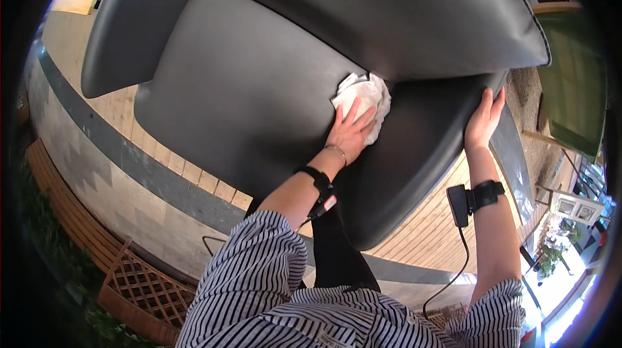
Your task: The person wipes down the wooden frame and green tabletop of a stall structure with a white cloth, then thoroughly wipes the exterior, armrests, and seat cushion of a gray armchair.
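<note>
A crumpled white cloth (362,93) lies in the corner where the dark grey leather-like seat (238,66) meets the backrest (437,12) and the right armrest (418,129). My left hand (350,131) presses on this cloth with its fingers spread, and part of the cloth bulges out past the fingers. Against the outer edge of the same armrest rests my right hand (483,119), its visible fingers extended and its thumb not clearly visible. Both forearms wear black straps with small devices and cables.
The chair's other armrest (131,22) rises at the upper left. Beneath the chair is wooden planking (432,217), bordered by a dark curved strip and pale tiles. A brown lattice planter (146,289) and a slatted bench (73,202) stand lower left. Green fabric (573,80) hangs at the right.
</note>
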### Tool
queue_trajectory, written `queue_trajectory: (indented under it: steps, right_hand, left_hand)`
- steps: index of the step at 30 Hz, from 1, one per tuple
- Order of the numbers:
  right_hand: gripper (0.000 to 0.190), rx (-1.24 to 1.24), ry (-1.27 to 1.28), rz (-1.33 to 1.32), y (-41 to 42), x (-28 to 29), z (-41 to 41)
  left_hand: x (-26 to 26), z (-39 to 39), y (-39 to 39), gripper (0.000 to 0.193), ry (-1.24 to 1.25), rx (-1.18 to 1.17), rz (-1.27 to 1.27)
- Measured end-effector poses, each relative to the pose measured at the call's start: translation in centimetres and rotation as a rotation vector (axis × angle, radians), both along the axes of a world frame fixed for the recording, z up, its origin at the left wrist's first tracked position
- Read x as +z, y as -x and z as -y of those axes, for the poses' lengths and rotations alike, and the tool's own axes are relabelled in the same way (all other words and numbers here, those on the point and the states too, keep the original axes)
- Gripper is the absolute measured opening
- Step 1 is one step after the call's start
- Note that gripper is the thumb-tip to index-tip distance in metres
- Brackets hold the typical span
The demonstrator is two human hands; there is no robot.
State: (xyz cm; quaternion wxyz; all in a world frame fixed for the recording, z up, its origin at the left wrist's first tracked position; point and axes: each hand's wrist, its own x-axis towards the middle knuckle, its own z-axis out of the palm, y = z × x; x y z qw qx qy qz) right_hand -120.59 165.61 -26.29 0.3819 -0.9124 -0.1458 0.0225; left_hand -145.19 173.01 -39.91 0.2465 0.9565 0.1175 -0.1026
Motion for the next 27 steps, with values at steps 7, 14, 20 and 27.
queue_trajectory:
  steps: [7,14,20,27]
  right_hand:
    - [0.059,-0.007,0.009,-0.012,0.0,0.0,0.0]
    - [0.060,-0.027,-0.019,-0.057,0.4,0.1,-0.7]
    - [0.062,-0.013,0.092,0.026,0.3,0.6,-0.6]
    - [0.065,-0.015,0.048,-0.012,-0.5,0.3,-0.2]
  left_hand:
    - [-1.4,-15.8,8.6,0.050,-0.422,0.347,0.076]
    - [0.2,-28.1,17.8,0.058,-0.448,0.906,-0.688]
    - [0.1,-6.9,9.0,0.056,-0.205,0.324,-0.163]
    - [0.8,2.3,12.6,0.055,0.078,0.025,-0.136]
